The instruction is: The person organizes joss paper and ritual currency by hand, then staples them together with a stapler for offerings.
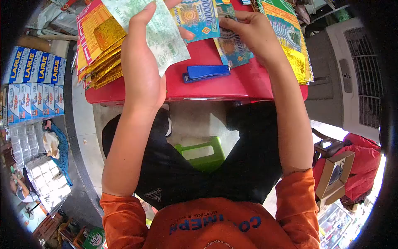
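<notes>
My left hand (pixel 143 62) holds a pale green printed paper note (pixel 161 39) between thumb and fingers, with a blue note (pixel 197 18) beside its fingertips. My right hand (pixel 253 33) pinches at blue-green notes (pixel 234 50) near the top of the red table (pixel 195 89). A blue stapler (pixel 207 73) lies on the table between and below the hands. To the left is a thick stack of gold and red printed papers (pixel 101 45); another stack, green and yellow (pixel 288 37), lies at the right, close to my right forearm.
A green plastic stool (pixel 203 154) stands on the floor between the knees. Stacked drink cartons (pixel 35 66) are at the far left. A grey appliance with a grille (pixel 352 79) stands right of the table. An open cardboard box (pixel 336 176) is lower right.
</notes>
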`<action>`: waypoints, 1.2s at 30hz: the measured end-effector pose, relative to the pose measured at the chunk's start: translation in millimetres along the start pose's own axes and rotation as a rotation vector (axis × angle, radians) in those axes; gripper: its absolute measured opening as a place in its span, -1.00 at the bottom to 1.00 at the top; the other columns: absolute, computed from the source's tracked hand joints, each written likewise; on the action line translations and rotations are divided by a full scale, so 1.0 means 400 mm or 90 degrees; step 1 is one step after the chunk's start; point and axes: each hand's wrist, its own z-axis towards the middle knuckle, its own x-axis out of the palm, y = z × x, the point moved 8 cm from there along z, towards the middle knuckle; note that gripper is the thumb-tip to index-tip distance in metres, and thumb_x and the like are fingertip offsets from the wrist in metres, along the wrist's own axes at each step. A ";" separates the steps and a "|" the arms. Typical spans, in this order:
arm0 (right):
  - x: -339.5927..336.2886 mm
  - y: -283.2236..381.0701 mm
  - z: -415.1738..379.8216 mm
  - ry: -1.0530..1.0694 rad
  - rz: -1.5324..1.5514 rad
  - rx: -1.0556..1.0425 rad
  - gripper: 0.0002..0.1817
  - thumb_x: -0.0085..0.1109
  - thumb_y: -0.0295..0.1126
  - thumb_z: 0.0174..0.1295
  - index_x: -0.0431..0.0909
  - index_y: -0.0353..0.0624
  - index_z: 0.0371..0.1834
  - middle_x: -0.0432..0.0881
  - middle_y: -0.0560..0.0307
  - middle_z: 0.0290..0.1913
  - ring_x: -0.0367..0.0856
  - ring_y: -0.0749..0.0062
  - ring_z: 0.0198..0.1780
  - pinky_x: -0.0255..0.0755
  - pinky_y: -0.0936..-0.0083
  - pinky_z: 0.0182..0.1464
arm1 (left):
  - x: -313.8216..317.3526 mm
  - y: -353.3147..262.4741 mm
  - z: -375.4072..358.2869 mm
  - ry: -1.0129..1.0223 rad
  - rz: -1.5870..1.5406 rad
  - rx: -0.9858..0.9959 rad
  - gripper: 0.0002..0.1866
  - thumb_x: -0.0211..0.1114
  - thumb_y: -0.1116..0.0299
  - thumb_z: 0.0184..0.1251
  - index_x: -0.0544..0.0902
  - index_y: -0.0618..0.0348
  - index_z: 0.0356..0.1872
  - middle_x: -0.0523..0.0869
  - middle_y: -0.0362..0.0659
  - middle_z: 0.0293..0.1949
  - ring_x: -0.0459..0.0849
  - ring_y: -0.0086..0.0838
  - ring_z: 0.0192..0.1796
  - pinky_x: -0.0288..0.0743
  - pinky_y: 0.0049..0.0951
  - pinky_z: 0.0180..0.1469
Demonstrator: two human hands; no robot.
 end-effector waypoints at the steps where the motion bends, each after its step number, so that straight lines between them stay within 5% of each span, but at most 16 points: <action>1: -0.002 0.001 0.000 0.002 0.000 0.000 -0.66 0.35 -0.23 0.37 0.78 -0.29 0.00 0.82 0.17 -0.24 0.71 0.68 -0.26 0.58 0.58 -0.17 | -0.003 0.009 0.008 0.033 -0.028 0.001 -0.37 0.01 0.03 0.57 0.35 0.37 0.41 0.63 0.06 0.28 0.71 -0.47 -0.25 0.63 -0.46 -0.18; 19: -0.008 -0.010 -0.001 0.008 0.102 -0.018 -0.65 0.33 -0.26 0.38 0.76 -0.33 0.04 0.82 0.14 -0.13 0.73 0.62 -0.14 0.59 0.58 -0.03 | 0.022 -0.013 -0.015 -0.009 0.031 -0.009 -0.35 0.00 0.02 0.56 0.35 0.39 0.42 0.64 0.07 0.27 0.70 -0.47 -0.24 0.62 -0.45 -0.13; 23: -0.005 -0.006 -0.002 0.002 0.000 -0.026 -0.63 0.32 -0.23 0.39 0.74 -0.33 0.05 0.82 0.13 -0.14 0.73 0.61 -0.13 0.57 0.56 0.00 | 0.009 0.015 0.007 -0.001 0.009 -0.129 -0.35 -0.01 0.02 0.56 0.35 0.40 0.41 0.64 0.07 0.27 0.70 -0.47 -0.24 0.62 -0.45 -0.13; 25: -0.004 -0.009 0.000 0.003 -0.038 -0.028 -0.62 0.32 -0.21 0.39 0.74 -0.32 0.06 0.82 0.13 -0.13 0.72 0.59 -0.12 0.57 0.54 0.03 | 0.034 -0.029 -0.027 -0.040 0.047 0.006 -0.35 -0.01 0.02 0.56 0.37 0.40 0.41 0.64 0.06 0.27 0.71 -0.47 -0.25 0.62 -0.45 -0.14; 30: -0.016 0.065 -0.024 -0.110 -0.276 -0.276 -0.58 0.27 -0.15 0.40 0.71 -0.28 0.09 0.68 -0.09 0.16 0.68 0.17 0.18 0.48 0.30 0.25 | 0.012 -0.003 -0.008 0.035 -0.015 -0.025 -0.36 0.00 0.02 0.57 0.39 0.38 0.40 0.64 0.06 0.28 0.71 -0.47 -0.25 0.63 -0.44 -0.15; 33: -0.026 0.044 -0.015 -0.126 -0.371 -0.254 -0.54 0.26 -0.11 0.38 0.70 -0.31 0.11 0.61 -0.17 0.24 0.61 0.01 0.25 0.42 0.27 0.31 | 0.017 -0.012 -0.012 0.012 0.028 -0.012 -0.37 0.00 0.02 0.57 0.40 0.38 0.39 0.65 0.05 0.27 0.71 -0.47 -0.24 0.63 -0.44 -0.15; 36: -0.021 0.074 -0.054 -0.244 -0.628 -0.380 -0.51 0.27 -0.07 0.39 0.70 -0.30 0.12 0.68 -0.08 0.15 0.66 0.14 0.20 0.43 0.36 0.28 | 0.005 0.003 -0.004 0.005 0.008 -0.008 -0.37 0.01 0.02 0.57 0.40 0.38 0.39 0.65 0.05 0.26 0.71 -0.47 -0.24 0.63 -0.44 -0.14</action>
